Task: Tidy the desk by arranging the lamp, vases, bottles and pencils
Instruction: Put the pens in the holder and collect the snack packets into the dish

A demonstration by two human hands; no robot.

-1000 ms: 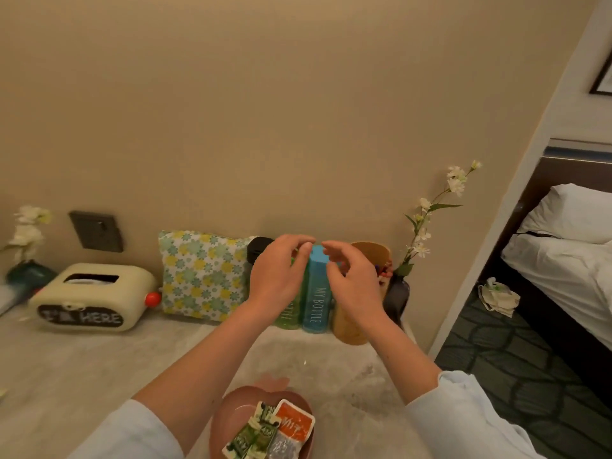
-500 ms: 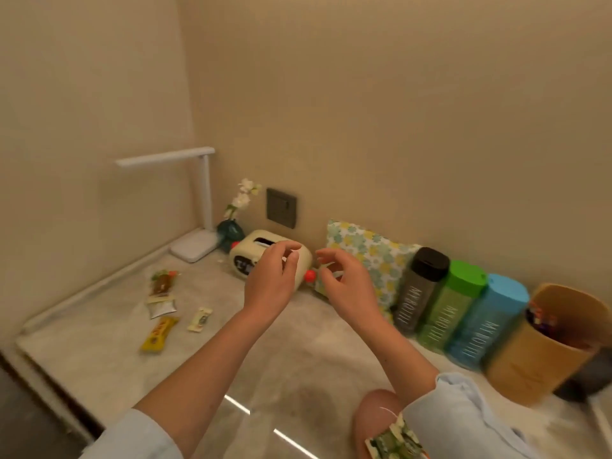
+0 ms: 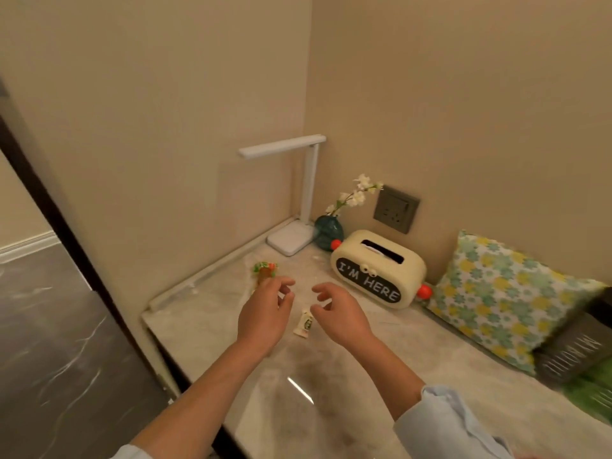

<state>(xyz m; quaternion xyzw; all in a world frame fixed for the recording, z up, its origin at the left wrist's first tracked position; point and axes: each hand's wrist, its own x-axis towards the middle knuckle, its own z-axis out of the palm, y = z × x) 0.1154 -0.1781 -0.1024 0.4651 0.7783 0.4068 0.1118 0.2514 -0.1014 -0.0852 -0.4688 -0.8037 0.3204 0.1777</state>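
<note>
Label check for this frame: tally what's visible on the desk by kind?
Lamp: 1
Vase: 1
Tissue box: 1
Pillow: 1
Bottles: 2, grey bottle, green bottle
Snack packets: 2, green-orange packet, white sachet
Total: 8

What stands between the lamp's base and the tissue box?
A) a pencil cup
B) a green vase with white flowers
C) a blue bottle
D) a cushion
B: the vase of white flowers sits by the wall, between the base of the lamp and the tissue box.
</note>
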